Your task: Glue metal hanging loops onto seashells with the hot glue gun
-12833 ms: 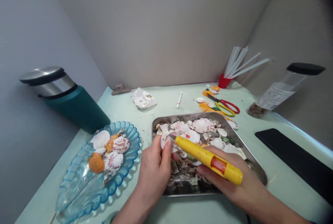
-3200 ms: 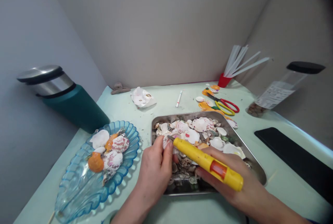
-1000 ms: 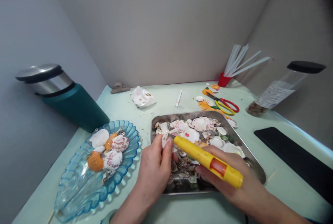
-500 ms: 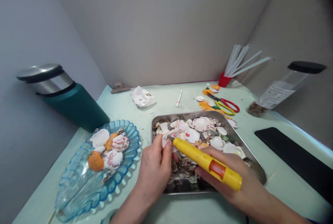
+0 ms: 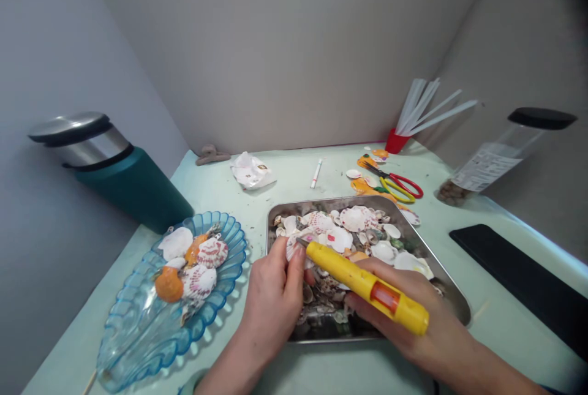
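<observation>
Between the thumb and fingers of my left hand (image 5: 272, 294) is a whitish-pink seashell (image 5: 291, 247), partly hidden by the fingertips. My right hand (image 5: 425, 306) is wrapped round a yellow glue gun (image 5: 351, 278); its handle is hidden in the grip. The gun's dark nozzle points left and reaches the shell, and whether any glue comes out cannot be seen. Both hands are over the front part of a metal tray (image 5: 463, 303) full of mixed shells, among them a large speckled scallop shell (image 5: 353, 218).
A blue plate (image 5: 133, 327) at left carries white and orange shells. Behind it stands a teal bottle (image 5: 133, 187). Toward the back are crumpled packaging (image 5: 250, 171), a white stick (image 5: 316, 173), scissors (image 5: 399, 185) and a red cup (image 5: 396, 141) of glue sticks. A jar (image 5: 491, 162) and black slab (image 5: 519, 278) are right.
Hardly anything differs. The glue gun's rear end has shifted very slightly to the right, while the left hand keeps the shell in the same place.
</observation>
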Demonstrator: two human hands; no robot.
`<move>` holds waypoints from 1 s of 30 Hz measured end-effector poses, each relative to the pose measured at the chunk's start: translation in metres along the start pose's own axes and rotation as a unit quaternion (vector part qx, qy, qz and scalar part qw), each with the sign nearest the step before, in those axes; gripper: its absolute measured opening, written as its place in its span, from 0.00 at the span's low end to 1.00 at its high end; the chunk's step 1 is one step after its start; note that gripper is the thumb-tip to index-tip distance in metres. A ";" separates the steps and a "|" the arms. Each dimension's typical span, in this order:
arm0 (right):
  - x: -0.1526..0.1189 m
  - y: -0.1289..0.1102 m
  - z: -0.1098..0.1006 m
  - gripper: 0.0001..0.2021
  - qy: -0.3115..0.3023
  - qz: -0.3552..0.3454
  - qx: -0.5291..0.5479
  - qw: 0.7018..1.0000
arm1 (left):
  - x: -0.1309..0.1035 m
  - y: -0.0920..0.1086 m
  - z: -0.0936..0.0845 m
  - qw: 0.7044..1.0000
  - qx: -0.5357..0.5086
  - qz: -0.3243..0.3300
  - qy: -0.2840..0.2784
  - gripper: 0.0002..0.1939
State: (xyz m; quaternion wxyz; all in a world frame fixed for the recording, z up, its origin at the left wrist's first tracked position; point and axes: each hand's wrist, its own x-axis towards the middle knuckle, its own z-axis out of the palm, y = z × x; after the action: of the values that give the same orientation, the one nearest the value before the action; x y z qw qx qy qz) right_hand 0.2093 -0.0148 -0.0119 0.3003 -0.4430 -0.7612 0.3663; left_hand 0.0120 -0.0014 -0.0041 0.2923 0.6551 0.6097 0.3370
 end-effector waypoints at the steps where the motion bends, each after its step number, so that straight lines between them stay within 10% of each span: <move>1: 0.000 -0.001 0.000 0.04 0.002 0.002 0.000 1.000 | 0.000 0.000 0.000 1.000 -0.001 0.000 -0.001 0.11; 30: 0.000 -0.001 -0.001 0.06 -0.004 -0.006 -0.007 1.000 | -0.001 -0.003 0.001 1.000 0.002 0.003 0.003 0.10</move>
State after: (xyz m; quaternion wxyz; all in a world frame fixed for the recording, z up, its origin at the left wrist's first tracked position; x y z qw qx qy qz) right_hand 0.2091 -0.0146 -0.0106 0.2961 -0.4388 -0.7678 0.3609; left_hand 0.0114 -0.0021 -0.0070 0.2883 0.6567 0.6094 0.3381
